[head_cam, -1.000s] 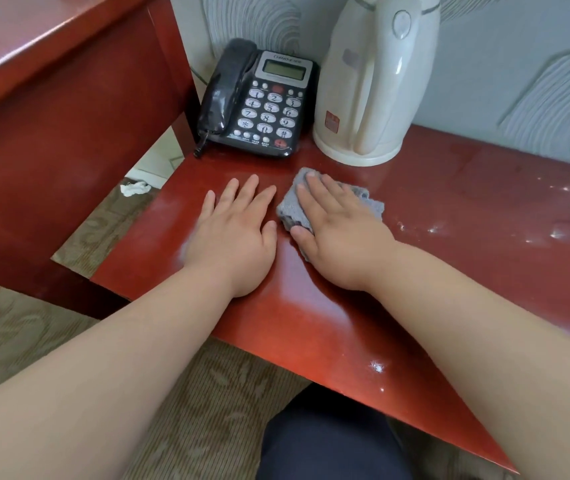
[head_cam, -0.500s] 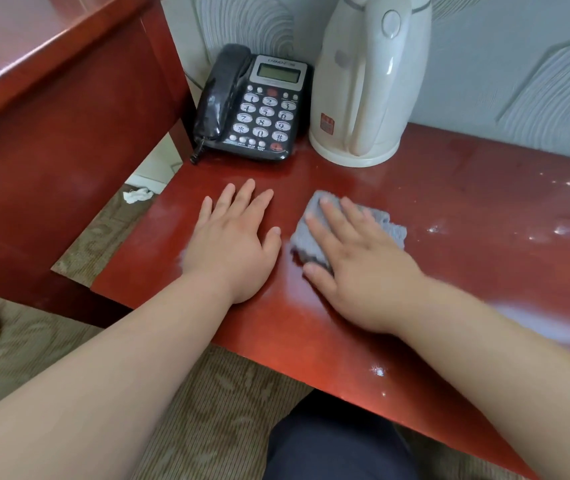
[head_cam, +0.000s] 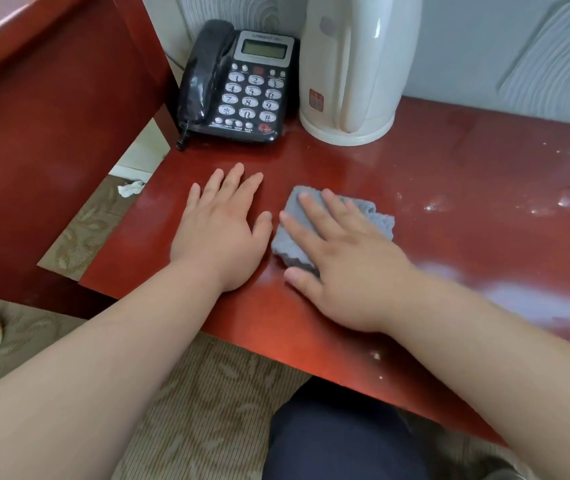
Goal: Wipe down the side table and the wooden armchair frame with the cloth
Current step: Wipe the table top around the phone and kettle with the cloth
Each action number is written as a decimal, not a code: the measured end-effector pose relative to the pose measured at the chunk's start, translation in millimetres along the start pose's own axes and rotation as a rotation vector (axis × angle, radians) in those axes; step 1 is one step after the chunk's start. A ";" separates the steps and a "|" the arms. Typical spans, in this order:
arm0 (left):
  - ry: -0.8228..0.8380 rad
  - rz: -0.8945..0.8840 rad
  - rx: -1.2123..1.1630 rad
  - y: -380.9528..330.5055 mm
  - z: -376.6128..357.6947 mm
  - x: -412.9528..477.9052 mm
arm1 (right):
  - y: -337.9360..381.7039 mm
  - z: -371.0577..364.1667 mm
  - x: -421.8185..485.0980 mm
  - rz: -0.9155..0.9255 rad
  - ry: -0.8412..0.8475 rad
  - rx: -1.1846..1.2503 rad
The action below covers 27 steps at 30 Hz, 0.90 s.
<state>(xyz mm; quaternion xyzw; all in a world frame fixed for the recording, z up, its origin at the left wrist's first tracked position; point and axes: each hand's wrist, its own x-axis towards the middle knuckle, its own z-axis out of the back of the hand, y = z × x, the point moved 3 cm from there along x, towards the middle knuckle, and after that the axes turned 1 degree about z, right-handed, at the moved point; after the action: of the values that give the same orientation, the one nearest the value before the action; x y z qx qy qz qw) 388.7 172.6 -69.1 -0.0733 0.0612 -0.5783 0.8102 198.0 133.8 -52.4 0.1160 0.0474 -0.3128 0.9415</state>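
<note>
right hand (head_cam: 342, 268) pressing flat, open-palmed, on grey knitted cloth (head_cam: 290, 237); left hand (head_cam: 219, 230) resting open; wiping farther risks knocking cream plastic kettle (head_cam: 352, 71).

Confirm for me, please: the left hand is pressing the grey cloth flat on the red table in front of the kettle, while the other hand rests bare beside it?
Not quite: the head view shows the right hand pressing the grey cloth on the red table in front of the kettle. The left hand rests bare beside it.
</note>
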 end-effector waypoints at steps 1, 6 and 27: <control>0.002 0.002 -0.001 0.5 0.2 -0.1 | 14.5 -3.7 -15.4 0.023 0.003 0.019; -0.007 -0.005 -0.013 -1.0 1.2 -0.2 | 42.3 -20.5 -44.8 0.075 0.005 0.033; -0.022 0.005 -0.050 -0.8 2.3 -1.7 | 4.0 -22.4 -91.5 -0.051 -0.050 -0.128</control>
<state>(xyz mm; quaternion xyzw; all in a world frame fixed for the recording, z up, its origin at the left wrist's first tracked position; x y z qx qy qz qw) 387.9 174.1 -66.7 -0.0996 0.0670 -0.5735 0.8103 126.9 195.4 -58.5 0.0462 0.0466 -0.3360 0.9396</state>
